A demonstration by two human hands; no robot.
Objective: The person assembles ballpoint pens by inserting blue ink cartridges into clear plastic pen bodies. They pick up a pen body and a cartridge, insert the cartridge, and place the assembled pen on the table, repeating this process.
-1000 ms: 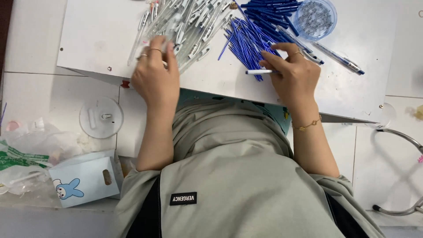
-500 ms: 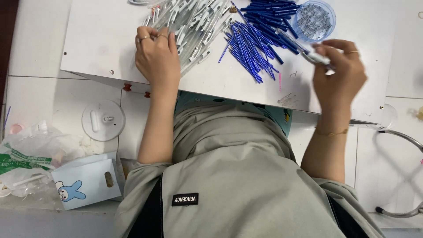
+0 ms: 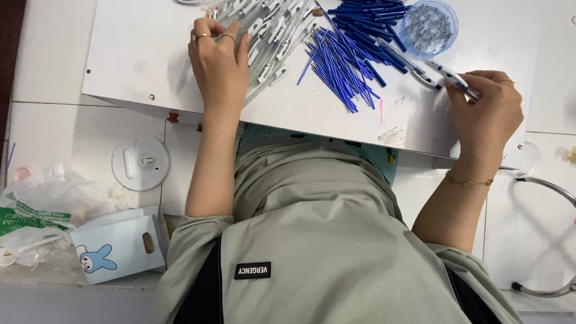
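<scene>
White board: a flat white board (image 3: 138, 54) is lying across the desk in the upper half of the frame, carrying all the pen parts.
Left hand: the left hand (image 3: 219, 60) is resting palm down at the upper left of the frame, fingers spread over the pile of clear pen barrels (image 3: 273, 33); the grip is lying open and flat, touching the barrels, and whether any one barrel is pinched I cannot tell.
Right hand: the right hand (image 3: 486, 114) is sitting at the right of the frame, its grip curling closed around one assembled pen (image 3: 451, 77), which is sticking out up and to the left from the fingers.
Blue refills: a loose heap of blue refills (image 3: 348, 60) is lying at upper centre, between the two hands and just beside the clear barrels.
Blue dish: a round blue dish (image 3: 428, 25) of small parts is standing at the top right, touching the heap's upper edge.
Round lid: a clear round lid (image 3: 141, 162) is lying below the board at the left.
Paper bag: a pale blue paper bag (image 3: 120, 243) with a rabbit figure is standing at lower left, beside crumpled plastic bags (image 3: 42, 204).
</scene>
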